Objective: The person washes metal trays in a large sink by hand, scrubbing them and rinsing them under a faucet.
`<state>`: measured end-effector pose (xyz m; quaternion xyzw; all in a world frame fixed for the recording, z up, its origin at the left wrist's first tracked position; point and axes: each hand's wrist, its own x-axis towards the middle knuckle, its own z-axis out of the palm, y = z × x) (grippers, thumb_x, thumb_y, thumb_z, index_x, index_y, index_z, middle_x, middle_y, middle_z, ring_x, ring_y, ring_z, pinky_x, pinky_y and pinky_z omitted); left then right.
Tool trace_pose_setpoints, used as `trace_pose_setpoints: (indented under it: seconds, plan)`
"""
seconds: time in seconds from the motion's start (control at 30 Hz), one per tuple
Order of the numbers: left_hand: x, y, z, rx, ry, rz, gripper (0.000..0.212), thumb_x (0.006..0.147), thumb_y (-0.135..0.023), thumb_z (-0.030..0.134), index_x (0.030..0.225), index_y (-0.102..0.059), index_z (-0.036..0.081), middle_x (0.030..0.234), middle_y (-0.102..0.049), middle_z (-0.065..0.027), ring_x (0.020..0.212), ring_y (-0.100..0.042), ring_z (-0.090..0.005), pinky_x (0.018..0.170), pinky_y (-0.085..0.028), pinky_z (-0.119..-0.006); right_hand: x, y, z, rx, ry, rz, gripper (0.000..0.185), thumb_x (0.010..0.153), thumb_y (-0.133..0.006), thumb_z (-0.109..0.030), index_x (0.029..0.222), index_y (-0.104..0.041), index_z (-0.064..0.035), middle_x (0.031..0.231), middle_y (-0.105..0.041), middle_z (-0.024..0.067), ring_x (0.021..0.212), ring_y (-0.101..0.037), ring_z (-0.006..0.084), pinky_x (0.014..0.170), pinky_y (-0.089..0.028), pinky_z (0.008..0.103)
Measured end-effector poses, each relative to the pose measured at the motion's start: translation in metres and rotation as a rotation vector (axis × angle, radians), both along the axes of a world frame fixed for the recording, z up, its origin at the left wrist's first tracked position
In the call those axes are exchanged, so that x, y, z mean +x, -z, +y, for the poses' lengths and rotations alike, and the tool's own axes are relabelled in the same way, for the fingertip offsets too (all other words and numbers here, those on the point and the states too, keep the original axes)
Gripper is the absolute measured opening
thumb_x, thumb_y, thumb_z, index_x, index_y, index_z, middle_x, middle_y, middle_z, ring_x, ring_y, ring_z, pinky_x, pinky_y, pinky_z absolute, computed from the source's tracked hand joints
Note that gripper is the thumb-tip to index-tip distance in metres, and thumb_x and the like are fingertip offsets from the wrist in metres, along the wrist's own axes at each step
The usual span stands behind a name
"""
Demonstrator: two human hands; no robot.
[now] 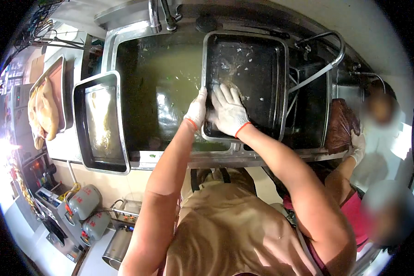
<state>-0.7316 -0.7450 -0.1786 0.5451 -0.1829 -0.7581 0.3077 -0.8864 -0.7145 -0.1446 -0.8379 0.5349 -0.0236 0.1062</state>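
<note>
Both my hands wear white knit gloves with orange cuffs. A rectangular metal tray (pixel 262 86) rests over the right part of a sink basin of murky greenish water (pixel 172 89), with whitish bits and some water inside it. My left hand (pixel 197 108) grips the tray's left rim, thumb side up. Flat on the tray's inner bottom near that rim lies my right hand (pixel 227 108), palm down, fingers somewhat apart, holding nothing visible. Another metal tray (pixel 78 120), with shallow liquid in it, sits tilted at the sink's left edge.
Plucked poultry (pixel 45 110) lies on a tray at the far left. A faucet spout (pixel 154 17) rises behind the basin; a curved tap with a hose (pixel 314 77) reaches the right basin. At the right, a co-worker's gloved hand (pixel 358 146) touches a dark red plastic bag (pixel 341 127). Gas cylinders (pixel 84 201) stand lower left.
</note>
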Motion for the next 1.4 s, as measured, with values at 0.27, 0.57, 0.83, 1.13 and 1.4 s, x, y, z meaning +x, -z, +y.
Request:
trace_pose_setpoints:
  seconds: [0.27,0.57,0.83,1.13,1.4]
  plan:
    - [-0.021,-0.007,-0.017,-0.09,0.363,-0.211,0.074,0.099,-0.061,0.056,0.14,-0.059,-0.006,0.125,-0.072,-0.0153,0.109,-0.067,-0.0232,0.098,-0.053,-0.038,-0.019,0.003,-0.001,0.015,0.092,-0.01,0.052,0.094,-0.059,-0.031,0.135,-0.063,0.0003,0.16,-0.043,0.0209,0.154,-0.031,0.037,0.128,-0.019,0.0504]
    - [-0.099,-0.035,-0.015,-0.347,0.491,-0.666,0.04,0.087,-0.058,0.025,0.115,-0.066,-0.003,0.109,-0.071,-0.0329,0.109,-0.067,-0.0477,0.098,-0.052,-0.048,-0.164,0.025,0.054,-0.002,0.665,0.087,0.075,0.098,-0.061,-0.045,0.156,-0.041,-0.0013,0.166,-0.028,0.0284,0.154,-0.024,0.0466,0.127,-0.017,0.0546]
    - [-0.123,-0.041,0.007,-0.311,0.686,-0.423,0.048,0.086,-0.059,0.019,0.126,-0.063,-0.007,0.104,-0.073,-0.0262,0.101,-0.07,-0.0372,0.092,-0.053,-0.042,-0.211,0.02,0.036,-0.011,0.811,0.106,0.082,0.102,-0.045,-0.055,0.156,-0.039,0.0055,0.167,-0.026,0.029,0.156,-0.021,0.0465,0.128,-0.012,0.0536]
    - [-0.13,-0.031,0.017,-0.515,0.898,-0.353,0.033,0.08,-0.065,0.018,0.104,-0.068,-0.005,0.086,-0.07,-0.0147,0.082,-0.065,-0.0263,0.077,-0.053,-0.038,-0.17,-0.017,-0.052,0.089,0.673,0.043,0.058,0.1,-0.042,-0.035,0.147,-0.05,-0.0021,0.159,-0.043,0.0233,0.146,-0.041,0.0381,0.122,-0.029,0.0476]
    - [-0.11,-0.053,0.046,-0.602,0.898,-0.395,0.015,0.085,-0.063,0.012,0.09,-0.072,0.001,0.083,-0.069,-0.0191,0.074,-0.068,-0.0302,0.07,-0.055,-0.041,-0.209,-0.051,-0.095,0.007,0.335,0.327,0.066,0.099,-0.053,-0.029,0.161,-0.036,-0.0106,0.171,-0.027,0.0123,0.159,-0.02,0.0312,0.131,-0.009,0.0481]
